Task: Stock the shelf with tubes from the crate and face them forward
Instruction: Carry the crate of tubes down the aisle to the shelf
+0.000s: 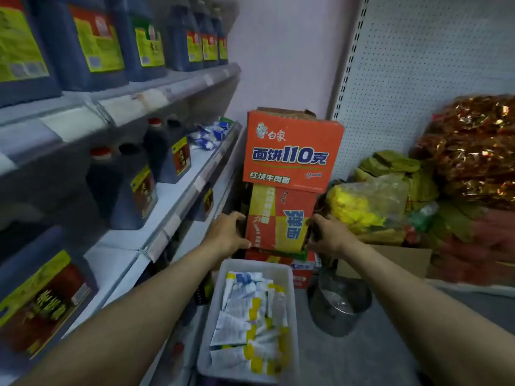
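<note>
The person is gripping the sides of the yellow and red box [278, 218] with the left hand [228, 232] and right hand [328, 235], so picking tubes [250, 324] from the crate [255, 264] is probably coming next.

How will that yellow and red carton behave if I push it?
The yellow and red carton will likely resist, since the orange carton rests on it. That wider top one overhangs, so it might tip. Its cardboard sides may flex.

left hand [227, 235], right hand [330, 236] gripping carton [278, 218]
</note>
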